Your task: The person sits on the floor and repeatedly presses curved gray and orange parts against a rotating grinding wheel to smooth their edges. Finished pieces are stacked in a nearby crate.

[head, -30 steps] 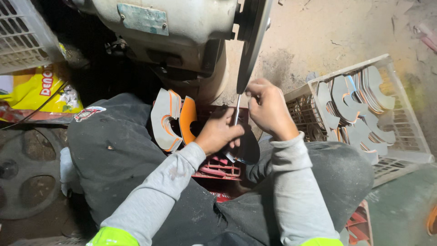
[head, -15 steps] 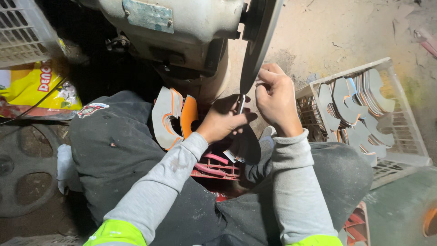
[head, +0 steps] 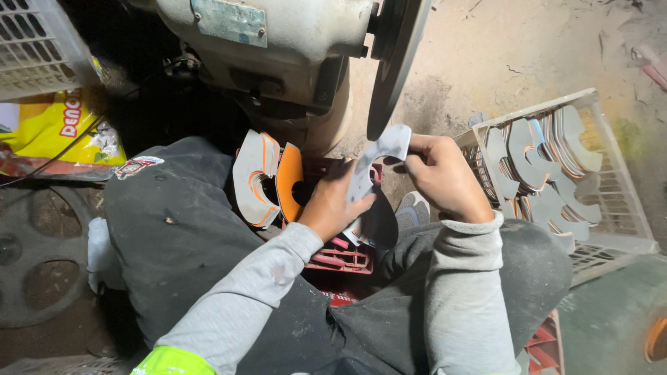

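A curved grey cutout, flat and crescent-shaped, is what we are holding up just below the edge of the grinder's dark wheel. Our left hand is pinching its lower end, fingers closed on it, and our right hand is gripping its upper end, thumb and fingers shut tight on the corner. Judging from how near the piece is sitting to the wheel, we are risking a snag: if the thin sheet is tilting as it meets the rim, it could be snatched from our fingers, or our knuckles could be drawn against the wheel. More cutouts with orange edges are standing in the red crate between our knees, and a white basket of grey pieces is sitting just beside our right leg. We are sitting low on a dusty, sandy floor, with a yellow bag lying to the left.
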